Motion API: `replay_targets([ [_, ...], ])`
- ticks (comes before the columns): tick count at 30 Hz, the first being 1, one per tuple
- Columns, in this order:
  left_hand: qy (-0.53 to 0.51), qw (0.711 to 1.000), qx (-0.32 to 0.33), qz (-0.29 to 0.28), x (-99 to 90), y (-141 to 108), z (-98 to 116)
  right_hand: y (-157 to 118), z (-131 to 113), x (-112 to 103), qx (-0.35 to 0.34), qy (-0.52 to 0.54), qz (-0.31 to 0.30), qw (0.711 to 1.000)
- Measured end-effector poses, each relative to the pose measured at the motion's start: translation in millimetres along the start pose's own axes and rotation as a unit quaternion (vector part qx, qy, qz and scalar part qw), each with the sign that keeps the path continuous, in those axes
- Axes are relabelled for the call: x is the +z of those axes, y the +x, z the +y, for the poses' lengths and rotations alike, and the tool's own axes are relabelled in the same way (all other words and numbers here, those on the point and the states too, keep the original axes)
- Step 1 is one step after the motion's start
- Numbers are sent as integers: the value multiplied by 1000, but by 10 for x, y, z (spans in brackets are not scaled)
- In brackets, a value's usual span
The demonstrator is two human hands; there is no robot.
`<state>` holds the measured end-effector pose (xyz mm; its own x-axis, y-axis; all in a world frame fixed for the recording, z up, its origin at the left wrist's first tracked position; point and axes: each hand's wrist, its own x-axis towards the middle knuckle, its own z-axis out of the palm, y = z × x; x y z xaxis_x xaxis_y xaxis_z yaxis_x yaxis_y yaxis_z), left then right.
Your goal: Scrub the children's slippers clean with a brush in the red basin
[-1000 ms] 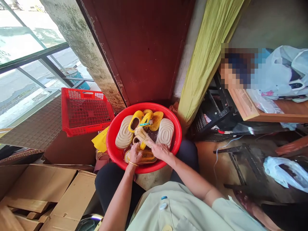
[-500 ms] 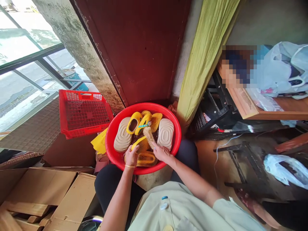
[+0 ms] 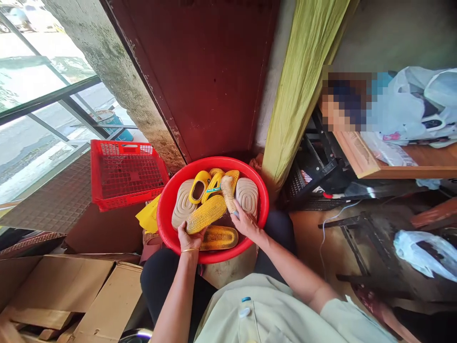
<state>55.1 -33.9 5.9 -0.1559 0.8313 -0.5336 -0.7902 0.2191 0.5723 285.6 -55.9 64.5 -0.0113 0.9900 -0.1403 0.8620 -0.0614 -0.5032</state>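
Observation:
My left hand [image 3: 191, 240] grips one end of a yellow slipper [image 3: 207, 214], its patterned sole turned up. In my right hand [image 3: 246, 223] is a pale-bristled scrub brush [image 3: 228, 193], apart from that sole and leaning up over the footwear behind. Both hands are over a round red basin [image 3: 164, 214]. Yellow clogs [image 3: 200, 186] lie at its far side, and another yellow slipper [image 3: 219, 237] rests sole up at the near side. Beige-soled footwear stands at the left [image 3: 183, 205] and right [image 3: 247, 196], soles up. Dark liquid shows between them.
A red plastic crate [image 3: 130, 174] stands left of the basin, above cardboard boxes [image 3: 64, 283]. A dark red door [image 3: 200, 81] is behind, beside a yellow-green curtain [image 3: 296, 90]. On the right, a wooden table [image 3: 396, 166] bears plastic bags [image 3: 410, 109]. Another person's arm [image 3: 392, 321] shows lower right.
The slipper in my left hand has tilted so its sole faces up more fully. My right hand has lifted the brush up and away from it.

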Motion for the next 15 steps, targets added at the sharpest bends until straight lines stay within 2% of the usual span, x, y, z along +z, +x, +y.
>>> replay_targets([
  [2, -15, 999, -28, -15, 11, -28, -32, 76, -12, -42, 25, 118, 28, 992],
  [4, -28, 997, -56, -34, 20, -61, -55, 106, -92, -34, 42, 231, 16, 972],
  [6, -38, 995, -76, -43, 26, -86, -63, 100, -204, -4, 36, 301, 5, 953],
  [8, -44, 994, -87, -40, 36, -93, -61, 78, -315, 15, 16, 309, 27, 951],
  [11, -42, 993, -105, -34, 63, -74, -59, 45, -442, -1, -5, 265, 65, 962],
  [15, -38, 992, -122, -22, 92, -61, -83, 57, -501, -42, -27, 235, 76, 969],
])
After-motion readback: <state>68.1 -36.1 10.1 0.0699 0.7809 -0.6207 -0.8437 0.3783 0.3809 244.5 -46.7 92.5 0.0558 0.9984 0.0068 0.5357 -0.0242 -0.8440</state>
